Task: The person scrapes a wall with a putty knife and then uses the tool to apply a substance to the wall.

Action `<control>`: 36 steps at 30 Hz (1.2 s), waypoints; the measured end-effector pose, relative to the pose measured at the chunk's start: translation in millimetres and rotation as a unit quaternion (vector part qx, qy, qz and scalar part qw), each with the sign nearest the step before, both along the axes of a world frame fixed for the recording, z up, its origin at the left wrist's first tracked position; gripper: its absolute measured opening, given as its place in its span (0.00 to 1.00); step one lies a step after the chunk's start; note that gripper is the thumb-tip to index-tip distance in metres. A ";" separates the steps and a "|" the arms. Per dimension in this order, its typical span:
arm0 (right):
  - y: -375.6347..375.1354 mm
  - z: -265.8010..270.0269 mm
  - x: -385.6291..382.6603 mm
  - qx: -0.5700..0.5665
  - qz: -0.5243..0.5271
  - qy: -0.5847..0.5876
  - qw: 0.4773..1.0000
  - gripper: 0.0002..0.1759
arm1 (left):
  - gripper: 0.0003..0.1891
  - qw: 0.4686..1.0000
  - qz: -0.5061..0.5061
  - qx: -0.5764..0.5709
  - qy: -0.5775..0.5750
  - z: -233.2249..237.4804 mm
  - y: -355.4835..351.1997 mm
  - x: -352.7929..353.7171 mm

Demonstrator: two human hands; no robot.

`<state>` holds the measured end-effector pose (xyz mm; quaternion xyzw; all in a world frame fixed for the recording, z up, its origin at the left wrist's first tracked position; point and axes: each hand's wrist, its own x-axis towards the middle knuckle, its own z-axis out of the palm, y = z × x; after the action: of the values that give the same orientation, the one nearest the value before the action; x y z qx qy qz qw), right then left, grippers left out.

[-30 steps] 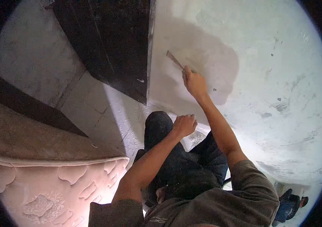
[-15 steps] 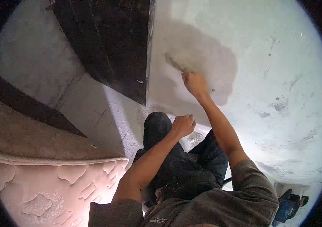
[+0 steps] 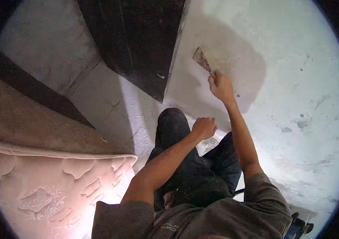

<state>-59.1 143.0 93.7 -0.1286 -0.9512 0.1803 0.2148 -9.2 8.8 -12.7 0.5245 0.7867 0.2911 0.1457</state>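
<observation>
My right hand (image 3: 221, 86) is closed round the handle of a putty knife (image 3: 202, 60), whose stained, tapered blade points up and left. The blade lies over a patch of damp-looking grey plaster (image 3: 249, 67) on the pale wall (image 3: 297, 95). Lower down, my left hand (image 3: 204, 129) is closed with its fingers curled, beside my raised knee. I cannot tell what, if anything, it grips. Just below that hand, a whitish container with grainy grey contents (image 3: 209, 144) shows between my legs.
A dark door panel (image 3: 141, 44) stands left of the plaster patch. Pale floor tiles (image 3: 101, 95) run beneath it. At lower left lies a pink quilted mattress (image 3: 50, 179). Dark clothing (image 3: 295, 227) shows at the lower right edge.
The putty knife has turned from nearly edge-on to showing its broad blade. The whole view has shifted, with the wall and door now further right. My left hand stays closed.
</observation>
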 end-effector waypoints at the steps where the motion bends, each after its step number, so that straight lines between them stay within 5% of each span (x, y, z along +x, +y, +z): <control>1: 0.0 6.7 2.0 -0.047 0.004 0.006 0.999 0.09 | 0.16 1.000 -0.003 0.000 0.001 -0.8 -0.7 0.1; 8: 4.8 7.9 8.1 0.054 -0.014 0.083 0.995 0.09 | 0.16 1.000 0.005 -0.024 0.004 5.1 -9.7 -6.9; 10: 10.1 0.8 9.8 0.121 0.024 0.013 0.992 0.09 | 0.16 1.000 0.014 -0.014 -0.008 4.9 -13.5 -8.8; 14: 1.1 4.8 12.0 0.106 -0.009 0.118 0.987 0.10 | 0.16 0.999 0.040 -0.027 -0.011 9.4 -25.9 -12.9; 29: 13.7 -2.5 8.5 0.101 -0.032 0.098 0.990 0.12 | 0.18 0.995 0.078 -0.053 -0.012 9.6 -56.3 -21.6; 32: 26.3 -18.1 3.7 0.171 0.046 0.036 0.984 0.12 | 0.18 0.996 0.085 -0.023 -0.002 8.5 -57.5 -22.6; 36: 12.1 -0.4 5.6 0.124 -0.017 0.058 0.990 0.13 | 0.18 0.995 0.089 -0.040 -0.014 17.7 -60.8 -24.7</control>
<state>-53.5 155.1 93.3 -0.1063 -0.9499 0.0641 0.2867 -33.9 -52.0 5.0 0.4421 0.8389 0.2791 0.1512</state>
